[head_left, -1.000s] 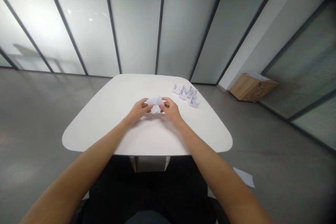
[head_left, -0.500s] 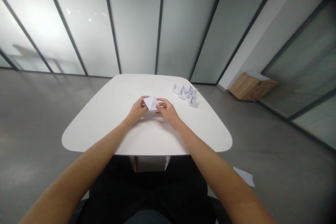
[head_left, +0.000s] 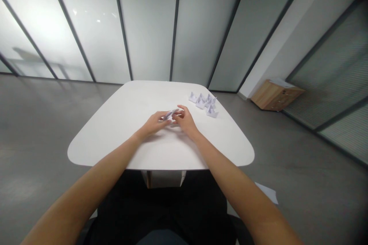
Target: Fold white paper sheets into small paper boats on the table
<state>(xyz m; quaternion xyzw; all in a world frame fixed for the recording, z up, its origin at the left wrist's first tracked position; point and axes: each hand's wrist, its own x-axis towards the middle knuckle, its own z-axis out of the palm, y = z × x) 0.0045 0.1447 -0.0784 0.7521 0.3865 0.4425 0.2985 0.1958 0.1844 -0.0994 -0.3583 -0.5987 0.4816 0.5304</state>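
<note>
Left hand [head_left: 153,123] and right hand [head_left: 185,121] half-closed, fingertips pinching a narrow folded white paper piece [head_left: 172,114] above the rounded white worktop [head_left: 120,115]; cluster of finished-looking white paper boats [head_left: 203,102] sits nearby to the right.

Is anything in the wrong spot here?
Yes: a loose sheet of paper lies on the grey floor, right of the white table, while the folded paper boats sit up on the tabletop.
</note>
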